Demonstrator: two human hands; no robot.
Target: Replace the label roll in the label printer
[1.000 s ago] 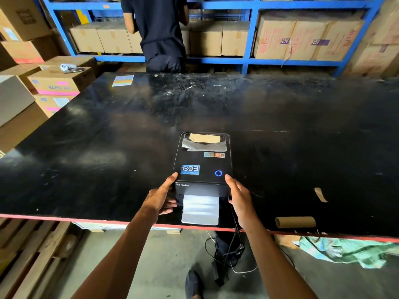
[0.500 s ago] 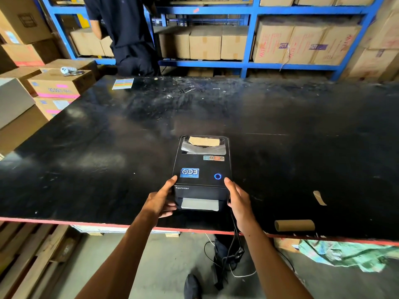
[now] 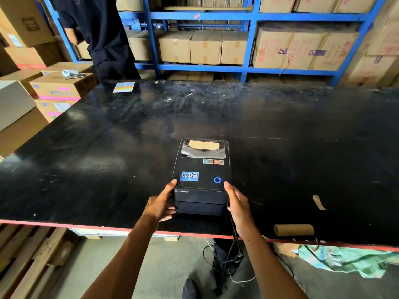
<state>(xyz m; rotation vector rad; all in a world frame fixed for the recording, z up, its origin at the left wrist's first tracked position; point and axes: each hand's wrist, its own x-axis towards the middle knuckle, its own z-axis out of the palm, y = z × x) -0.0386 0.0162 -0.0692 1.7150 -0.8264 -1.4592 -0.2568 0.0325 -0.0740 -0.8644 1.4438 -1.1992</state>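
A black label printer [image 3: 201, 175] sits near the front edge of the black table [image 3: 108, 147], lid closed, with a blue ring light lit on top. Through its rear window a label roll [image 3: 204, 147] with a brown core shows. My left hand [image 3: 160, 205] grips the printer's front left corner. My right hand [image 3: 236, 202] grips the front right corner. No label sticks out of the front slot. An empty cardboard roll core [image 3: 294, 229] lies on the table to the right, close to the edge.
A strip of backing paper [image 3: 319, 202] lies right of the printer. Cables [image 3: 234, 253] hang from the table edge to the floor. A person in dark clothes [image 3: 101, 35] stands at the far left side. Blue shelving [image 3: 248, 39] holds cardboard boxes; more boxes are stacked left.
The white label that stuck out of the front slot has drawn back into the printer and is gone. Both hands stay on the front corners. The person behind moved left.
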